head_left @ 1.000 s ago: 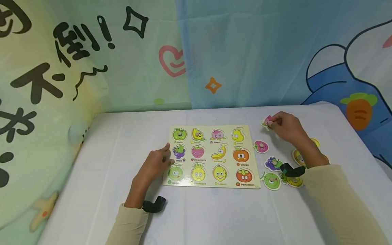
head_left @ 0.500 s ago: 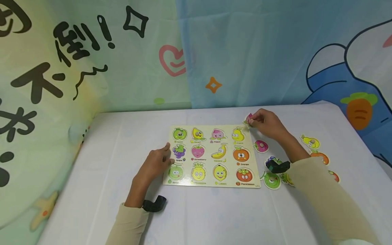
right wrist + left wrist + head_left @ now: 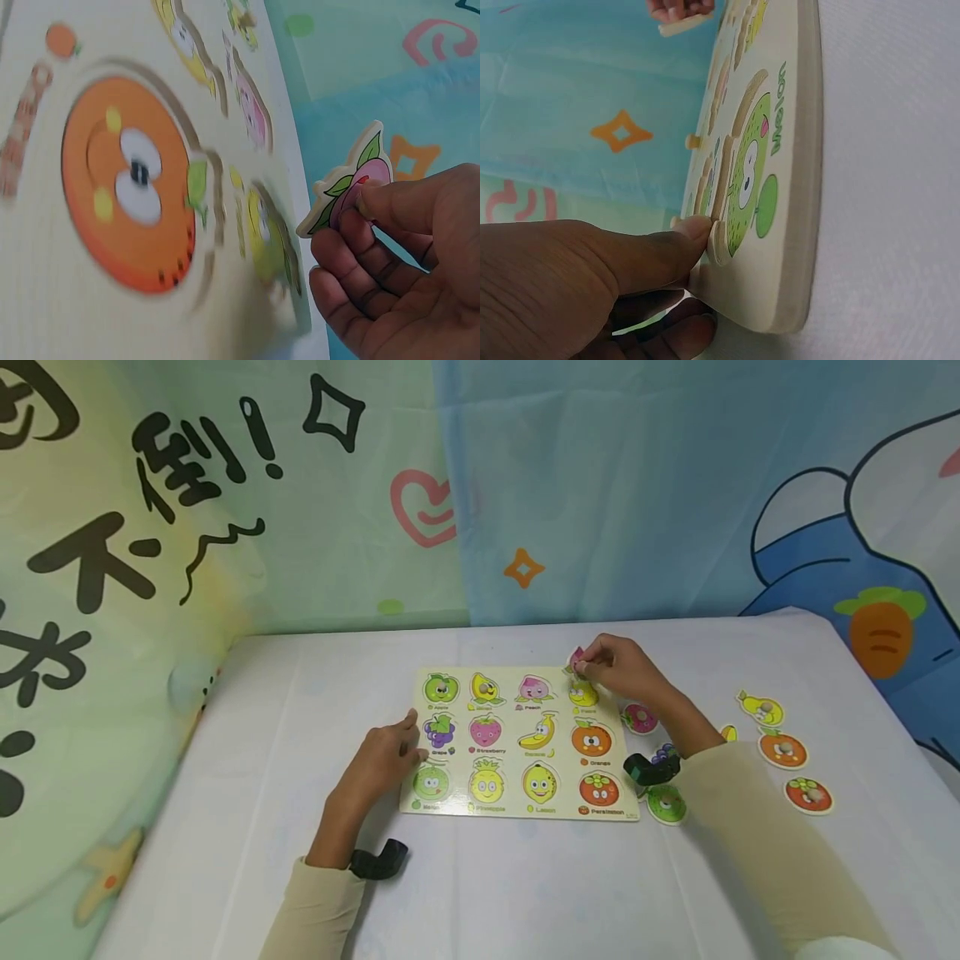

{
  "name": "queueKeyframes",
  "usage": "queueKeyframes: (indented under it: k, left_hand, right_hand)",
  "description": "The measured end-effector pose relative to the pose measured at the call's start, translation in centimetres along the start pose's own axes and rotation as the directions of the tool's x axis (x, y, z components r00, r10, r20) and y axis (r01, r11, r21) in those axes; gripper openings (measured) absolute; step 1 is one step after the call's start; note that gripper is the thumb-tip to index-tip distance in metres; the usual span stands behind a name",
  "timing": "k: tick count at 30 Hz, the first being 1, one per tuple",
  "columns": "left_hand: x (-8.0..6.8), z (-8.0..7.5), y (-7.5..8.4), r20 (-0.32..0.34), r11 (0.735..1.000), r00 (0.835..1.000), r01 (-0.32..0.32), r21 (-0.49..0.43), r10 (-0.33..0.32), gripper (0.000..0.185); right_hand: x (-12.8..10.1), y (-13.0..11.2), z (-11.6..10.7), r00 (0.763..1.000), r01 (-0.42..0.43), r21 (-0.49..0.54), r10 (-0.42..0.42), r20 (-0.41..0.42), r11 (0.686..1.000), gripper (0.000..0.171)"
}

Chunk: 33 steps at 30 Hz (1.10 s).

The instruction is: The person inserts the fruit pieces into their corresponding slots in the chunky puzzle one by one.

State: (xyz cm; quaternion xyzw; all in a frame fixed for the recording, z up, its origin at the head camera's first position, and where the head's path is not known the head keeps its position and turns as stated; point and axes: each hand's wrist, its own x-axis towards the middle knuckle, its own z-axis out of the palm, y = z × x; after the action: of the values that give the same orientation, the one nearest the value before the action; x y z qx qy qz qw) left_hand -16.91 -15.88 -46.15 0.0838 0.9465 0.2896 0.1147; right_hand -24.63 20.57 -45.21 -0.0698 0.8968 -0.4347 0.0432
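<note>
white tablecloth (image 3: pixel 525 893) carries a fruit puzzle board (image 3: pixel 517 743). left hand (image 3: pixel 378 764) grips the board's left edge, thumb on top by the melon slot. right hand (image 3: pixel 626 670) pinches a pink peach piece (image 3: pixel 576 660) above the board's far right corner.

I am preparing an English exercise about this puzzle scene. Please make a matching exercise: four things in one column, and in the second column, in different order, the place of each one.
1. peach piece
2. left hand
3. puzzle board
4. orange piece

a. flat on the table
b. loose, right of the board
c. pinched in the right hand
d. gripping the board's left edge

Pairs: 1-c, 2-d, 3-a, 4-b
</note>
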Motion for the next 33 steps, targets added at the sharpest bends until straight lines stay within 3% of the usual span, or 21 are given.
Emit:
queueKeyframes:
  k: [12, 19, 33]
  left_hand:
    - [0.2, 0.0, 0.1, -0.004, 1.0, 1.0, -0.006, -0.005, 0.006, 0.057]
    - [0.0, 0.0, -0.2, 0.005, 1.0, 1.0, -0.009, 0.0, 0.009, 0.055]
    - [-0.1, 0.0, -0.3, -0.002, 0.999, 0.999, -0.038, 0.012, 0.038, 0.055]
  right_hand:
    - [0.7, -1.6, 2.4, 0.995, -0.023, 0.037, 0.019, 0.1, 0.999, 0.012]
    - [0.7, -2.0, 3.5, 0.988, 0.009, 0.087, -0.022, 0.153, 0.996, 0.01]
    - [1.0, -3.0, 3.2, 0.977, 0.039, -0.099, -0.017, 0.213, 0.994, 0.007]
